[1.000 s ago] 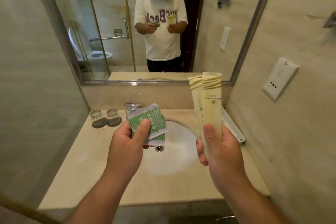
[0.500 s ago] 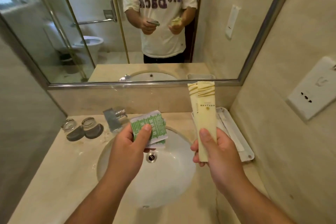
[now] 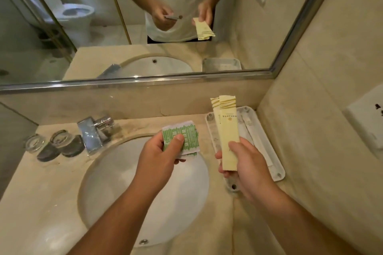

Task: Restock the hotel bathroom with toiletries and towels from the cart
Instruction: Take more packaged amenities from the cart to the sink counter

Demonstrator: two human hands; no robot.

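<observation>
Two long cream packets (image 3: pixel 227 128), gold-striped, are being pinched at their lower ends by the right hand (image 3: pixel 247 168), the white tray (image 3: pixel 278 173) just beyond it. Flat green-printed sachets (image 3: pixel 187 137) are being gripped, thumb on top, by the left hand (image 3: pixel 157 160). Both are being judged light, limp and slick (best taken mid-body, flat-pinched).

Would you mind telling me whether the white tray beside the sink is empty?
Not empty: the white tray holds long pale wrapped items lying lengthwise in it.

Centre frame, dark lettering on the tall cream-yellow paper sachet (image 3: pixel 228 128) and white print on the green-striped flat packet (image 3: pixel 190 137) are too blurred to read.
</observation>
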